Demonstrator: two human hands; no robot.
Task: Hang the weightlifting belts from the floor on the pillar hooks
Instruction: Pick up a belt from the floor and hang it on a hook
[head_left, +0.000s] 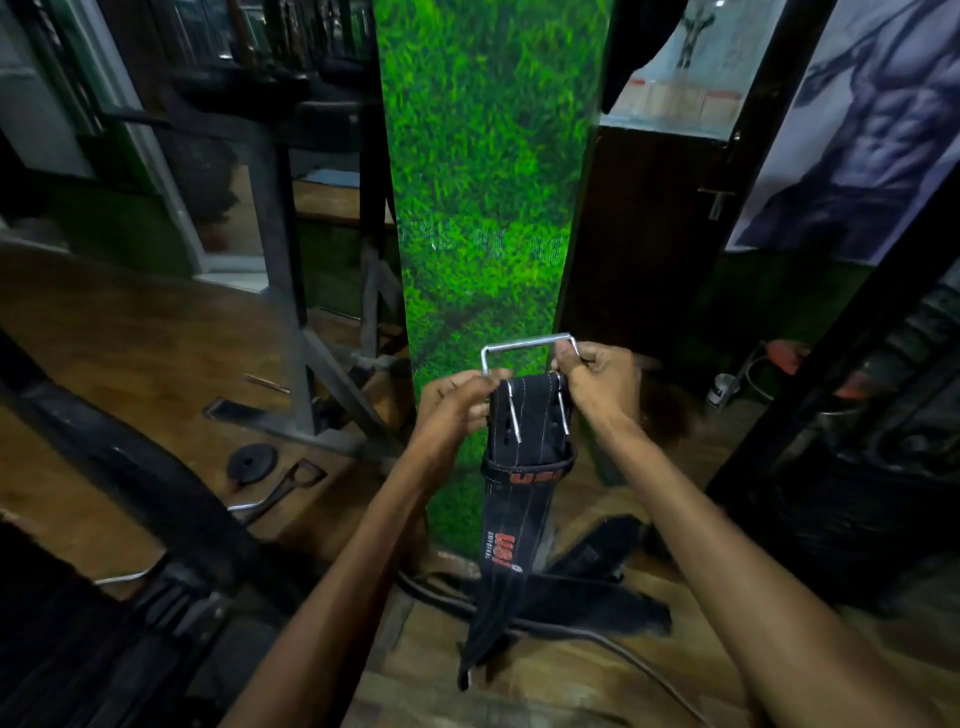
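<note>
Belt, black stitched leather with red lettering (514, 499), held up before the grass-green pillar (483, 208) at twelve o'clock, tail hanging toward the floor. Left hand (457, 410) and right hand (597, 379) both pinch its upper end, fingers curled at the corners of the steel double-prong buckle frame (527, 347). Step in hand: lifting to hang. Next calls for finding a hook; none is discernible. More dark belts (587, 597) lie at six o'clock, count unclear.
</note>
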